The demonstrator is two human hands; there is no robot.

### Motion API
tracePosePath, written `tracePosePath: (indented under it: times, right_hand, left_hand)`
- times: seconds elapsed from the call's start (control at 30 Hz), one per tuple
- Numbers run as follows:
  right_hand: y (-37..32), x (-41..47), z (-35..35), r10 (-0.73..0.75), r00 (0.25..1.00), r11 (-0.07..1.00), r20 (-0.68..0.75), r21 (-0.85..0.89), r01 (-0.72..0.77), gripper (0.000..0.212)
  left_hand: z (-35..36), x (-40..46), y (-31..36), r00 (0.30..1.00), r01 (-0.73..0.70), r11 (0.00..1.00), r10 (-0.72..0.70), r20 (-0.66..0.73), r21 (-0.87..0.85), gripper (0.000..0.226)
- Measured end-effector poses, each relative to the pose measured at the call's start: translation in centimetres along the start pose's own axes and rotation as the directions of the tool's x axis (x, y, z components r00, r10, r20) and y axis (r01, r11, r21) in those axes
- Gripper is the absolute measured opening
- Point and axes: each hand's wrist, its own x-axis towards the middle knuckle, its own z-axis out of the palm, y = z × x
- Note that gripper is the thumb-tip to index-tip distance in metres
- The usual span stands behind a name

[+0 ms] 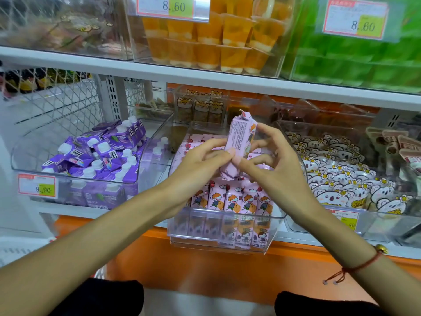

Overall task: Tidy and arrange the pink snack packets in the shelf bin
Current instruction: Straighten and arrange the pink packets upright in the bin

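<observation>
We take the clear shelf bin [276,221] as our landmark, the one at the middle of the lower shelf with its front hanging over the orange shelf edge. Above its middle we hold one pink snack packet [242,142] nearly upright, its crimped top leaning slightly away from us toward the back of the bin. Our left hand [200,165] pinches the packet's lower half from the left, thumb and forefinger tips pressed on its printed back. Our right hand [271,165] meets it from the right: its thumb tip touches the same lower stretch, its forefinger reaches up beside the packet's upper edge, and the other fingers are spread loose (whether they touch the wrapper we cannot tell). The packet's bottom crimp sticks out below both thumbs, so the grip sits low on it and most of its length rises above our fingers.

Inside the bin, directly under the hands, a row of pink packets [230,199] stands upright against the front wall, cartoon faces toward us; more pink packets lie flat behind our hands. Left of the bin is a bin of purple drink cartons [102,153]. Right of it is a bin of white bear-printed packets [337,176]. A red string bracelet [362,263] circles our right wrist.
</observation>
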Motion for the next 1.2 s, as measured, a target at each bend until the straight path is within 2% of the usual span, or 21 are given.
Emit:
tracePosePath:
  times: [0.13, 0.23, 0.3, 0.37, 0.43, 0.57, 0.63, 0.7, 0.9, 0.97, 1.03, 1.1, 1.2]
  right_hand:
    - [0.1, 0.3, -0.6, 0.041, 0.999, 0.995, 0.021, 0.086, -0.043, 0.064]
    - [0.3, 0.5, -0.7, 0.032, 0.999, 0.996, 0.016, 0.079, -0.034, 0.052]
    - [0.4, 0.7, -0.8, 0.003, 0.999, 0.997, -0.05, 0.074, 0.0, 0.041]
    - [0.5, 1.1, -1.3, -0.054, 0.982, 0.998, -0.183, 0.013, 0.057, 0.034]
    - [0.6, 1.5, -1.6, -0.13, 0.958, 0.987, -0.256, -0.127, 0.1, 0.035]
    - [1.3, 1.6, -1.2, -0.141, 0.976, 0.94, -0.167, -0.332, 0.079, 0.041]
    - [1.6, 1.7, -0.7, -0.089, 0.994, 0.885, -0.067, -0.463, 0.048, 0.04]
    - [1.6, 2.0, -0.8, -0.048, 0.998, 0.833, 0.03, -0.55, 0.057, 0.036]
    - [1.1, 3.1, -0.8, 0.082, 0.964, 0.784, 0.253, -0.613, 0.095, 0.038]
    - [1.3, 3.1, 0.3, 0.088, 0.96, 0.731, 0.265, -0.672, 0.118, 0.042]
    - [1.4, 3.0, 0.9, 0.071, 0.973, 0.714, 0.218, -0.692, 0.103, 0.043]
    - [1.5, 3.1, 1.1, 0.065, 0.977, 0.701, 0.204, -0.706, 0.101, 0.035]
    - [1.6, 3.2, 1.0, 0.104, 0.958, 0.652, 0.267, -0.746, 0.137, 0.016]
  left_hand:
    - [-0.1, 0.2, -0.1, 0.995, -0.096, 0.991, 0.092, 0.039, 0.096, 0.024]
    - [0.2, 0.2, -0.2, 0.988, -0.144, 0.972, 0.13, 0.088, 0.184, 0.023]
    - [-0.1, 0.5, -0.6, 0.979, -0.203, 0.928, 0.197, 0.051, 0.313, 0.026]
    - [-0.8, 0.8, -1.1, 0.956, -0.237, 0.777, 0.293, -0.001, 0.582, 0.027]
    - [-1.6, 1.0, -1.5, 0.953, -0.22, 0.614, 0.301, 0.032, 0.758, 0.026]
    - [-1.7, 0.9, -2.3, 0.969, -0.242, 0.292, 0.125, 0.214, 0.925, 0.043]
    - [-1.8, 1.0, -2.4, 0.962, -0.262, 0.232, 0.143, 0.234, 0.937, 0.041]
    - [-2.0, 1.1, -2.3, 0.955, -0.274, 0.219, 0.178, 0.238, 0.937, 0.037]
    - [-2.0, 1.0, -2.5, 0.945, -0.284, 0.227, 0.232, 0.231, 0.932, 0.034]
    - [-2.1, 1.0, -2.4, 0.949, -0.272, 0.26, 0.233, 0.214, 0.926, 0.035]
    - [-2.1, 0.9, -2.5, 0.95, -0.261, 0.294, 0.247, 0.191, 0.919, 0.034]
    - [-2.1, 0.9, -2.5, 0.952, -0.25, 0.3, 0.247, 0.178, 0.92, 0.034]
    - [-2.0, 0.9, -2.7, 0.959, -0.237, 0.264, 0.218, 0.181, 0.935, 0.037]
